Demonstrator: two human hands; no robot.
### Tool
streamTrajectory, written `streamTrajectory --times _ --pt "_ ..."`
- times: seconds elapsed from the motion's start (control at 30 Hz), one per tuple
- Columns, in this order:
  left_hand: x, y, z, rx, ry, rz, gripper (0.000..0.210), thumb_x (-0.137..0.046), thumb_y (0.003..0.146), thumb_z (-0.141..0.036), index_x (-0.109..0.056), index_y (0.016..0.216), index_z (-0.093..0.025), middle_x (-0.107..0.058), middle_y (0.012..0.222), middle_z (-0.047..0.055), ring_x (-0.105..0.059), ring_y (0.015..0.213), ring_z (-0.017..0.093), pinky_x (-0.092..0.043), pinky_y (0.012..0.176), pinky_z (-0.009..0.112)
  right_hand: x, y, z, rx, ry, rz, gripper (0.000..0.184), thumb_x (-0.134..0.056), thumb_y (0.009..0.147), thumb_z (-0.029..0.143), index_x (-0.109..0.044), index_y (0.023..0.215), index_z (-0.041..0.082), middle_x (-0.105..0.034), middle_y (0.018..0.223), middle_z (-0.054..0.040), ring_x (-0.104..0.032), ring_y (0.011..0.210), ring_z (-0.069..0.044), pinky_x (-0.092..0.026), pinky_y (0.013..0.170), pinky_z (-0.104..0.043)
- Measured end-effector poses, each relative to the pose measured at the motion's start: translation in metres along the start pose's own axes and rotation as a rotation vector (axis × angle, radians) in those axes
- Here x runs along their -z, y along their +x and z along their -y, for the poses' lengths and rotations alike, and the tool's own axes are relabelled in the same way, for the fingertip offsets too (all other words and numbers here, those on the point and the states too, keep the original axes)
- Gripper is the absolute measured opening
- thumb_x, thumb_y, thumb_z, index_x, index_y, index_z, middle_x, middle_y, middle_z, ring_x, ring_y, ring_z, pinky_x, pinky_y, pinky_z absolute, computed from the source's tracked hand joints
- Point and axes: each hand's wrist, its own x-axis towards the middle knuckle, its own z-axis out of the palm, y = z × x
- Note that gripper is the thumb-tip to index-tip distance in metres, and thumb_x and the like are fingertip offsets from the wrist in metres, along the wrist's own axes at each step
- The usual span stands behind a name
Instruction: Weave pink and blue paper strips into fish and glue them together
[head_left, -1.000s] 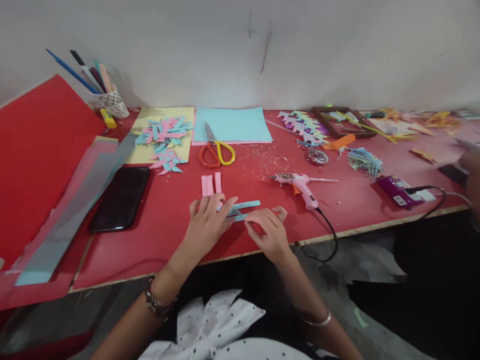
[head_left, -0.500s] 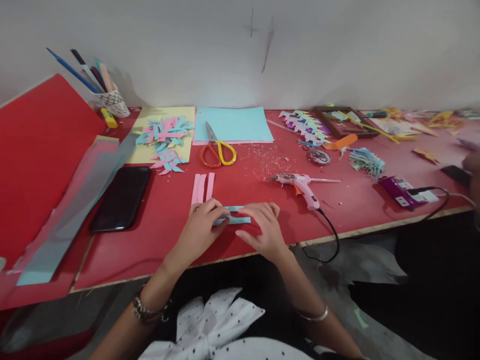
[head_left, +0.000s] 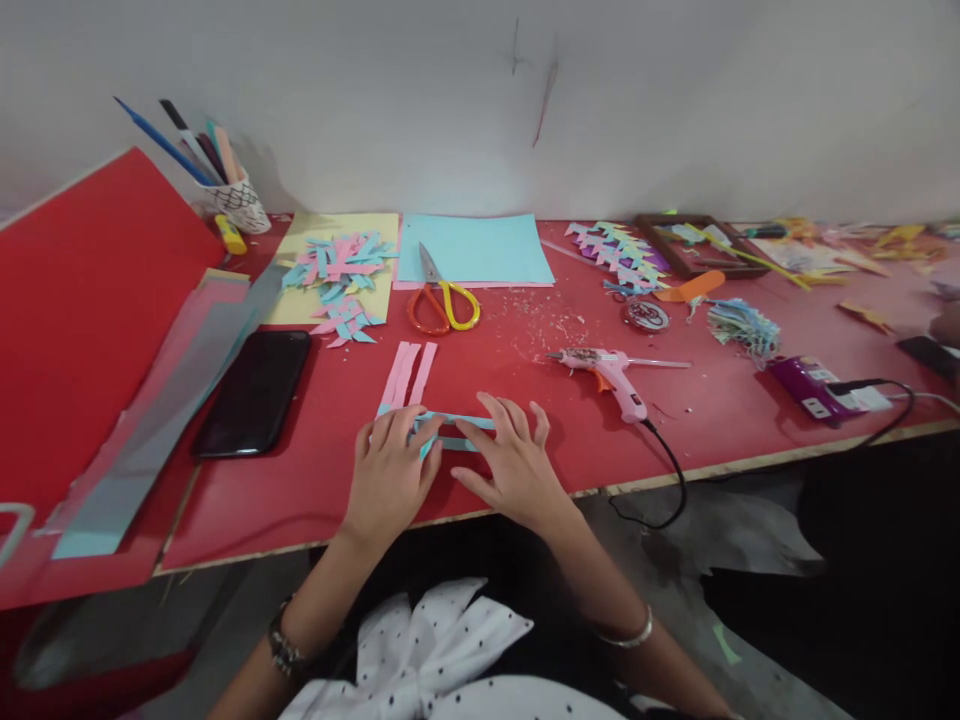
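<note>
My left hand (head_left: 391, 468) lies over the left ends of blue paper strips (head_left: 461, 444), its thumb and index finger closing on them. My right hand (head_left: 514, 462) has its fingers spread, and the index fingertip touches the upper blue strip near its middle. The blue strips run sideways between my hands, one above the other with a gap between. Pink paper strips (head_left: 409, 372) stick out away from me beyond my left fingers, side by side on the red table. Where pink and blue meet is partly hidden under my left hand.
Scissors (head_left: 448, 305) lie beyond the strips, partly on blue sheets (head_left: 480, 245). A pink glue gun (head_left: 611, 378) with a cord is to the right. A black phone (head_left: 255, 392) and folded paper pieces (head_left: 341, 268) are left. A person's hand (head_left: 946, 325) shows at the right edge.
My right fingers have moved left and spread over the upper blue strip. My left hand has shifted slightly left and nearer to me. The pink strips now slant a little.
</note>
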Motion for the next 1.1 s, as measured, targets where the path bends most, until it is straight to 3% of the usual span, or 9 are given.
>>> streamTrajectory --times 0.27,0.5,0.73,1.1 --pt "0.0042 0.0008 -0.0017 0.248 -0.021 0.013 0.025 -0.04 0.084 -0.02 -0.064 0.092 -0.019 -0.066 0.094 0.006 -0.057 0.084 0.024 -0.032 0.077 0.042 0.0006 0.0006 0.0001 0.004 -0.003 0.006 0.049 -0.034 0.084 0.055 -0.053 0.118 0.027 -0.039 0.133 -0.0117 -0.034 0.119 -0.028 -0.012 0.099 -0.051" --pt "0.0038 0.0001 -0.0016 0.192 -0.059 0.011 0.027 -0.036 0.085 -0.019 -0.062 0.093 -0.022 -0.069 0.097 0.004 -0.056 0.09 0.024 -0.029 0.079 0.045 0.0002 0.0003 0.0004 0.009 -0.017 -0.005 0.048 -0.036 0.083 0.055 -0.054 0.117 0.026 -0.041 0.132 -0.0117 -0.035 0.118 -0.028 -0.014 0.099 -0.052" --pt "0.0075 0.0016 -0.0017 0.246 -0.057 0.019 0.03 -0.034 0.087 -0.021 -0.061 0.1 -0.02 -0.062 0.11 0.009 -0.055 0.095 0.025 -0.029 0.082 0.046 -0.0001 0.0005 0.0008 0.039 -0.018 -0.005 0.054 -0.032 0.083 0.058 -0.045 0.126 0.029 -0.04 0.133 -0.0124 -0.034 0.12 -0.028 -0.011 0.099 -0.053" --pt "0.0055 0.0022 -0.0022 0.266 -0.083 0.037 0.029 -0.035 0.086 -0.02 -0.061 0.1 -0.02 -0.065 0.099 0.006 -0.052 0.096 0.025 -0.032 0.086 0.045 0.0005 0.0019 0.0017 0.018 -0.011 -0.008 0.049 -0.034 0.083 0.057 -0.052 0.118 0.028 -0.042 0.132 -0.0117 -0.035 0.119 -0.028 -0.011 0.099 -0.054"
